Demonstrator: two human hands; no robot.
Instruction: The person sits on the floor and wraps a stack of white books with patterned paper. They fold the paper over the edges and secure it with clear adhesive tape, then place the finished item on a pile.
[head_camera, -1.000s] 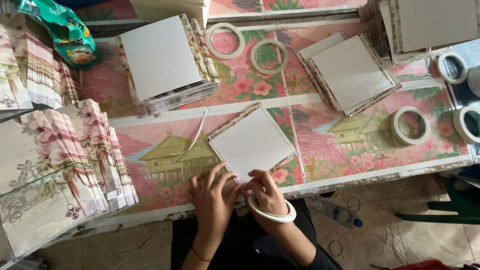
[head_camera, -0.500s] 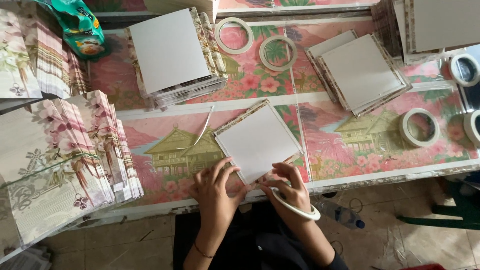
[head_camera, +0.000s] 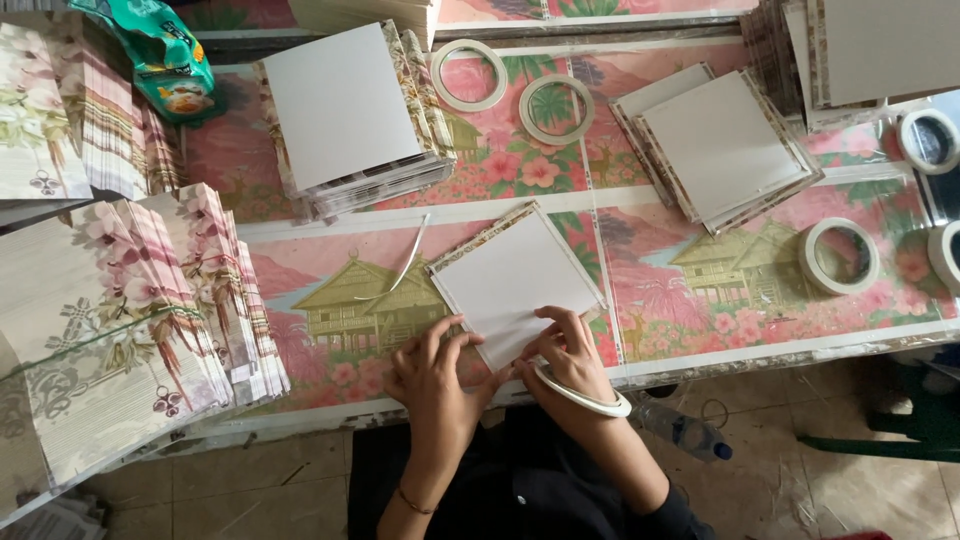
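Both hands are staying pressed on the white card's (head_camera: 515, 280) near corner; left hand (head_camera: 432, 378) flat beside it, right hand (head_camera: 570, 350) wearing a tape roll (head_camera: 585, 395) on the wrist, at the counter (head_camera: 700, 350) edge.

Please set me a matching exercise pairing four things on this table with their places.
Things:
1. white square card
2. tape ring
3. green packet
4. plastic bottle

Places:
A. around the right hand's wrist
B. on the floor under the table edge
C. under both hands' fingertips
D. far left corner of the table

Pairs: 1-C, 2-A, 3-D, 4-B
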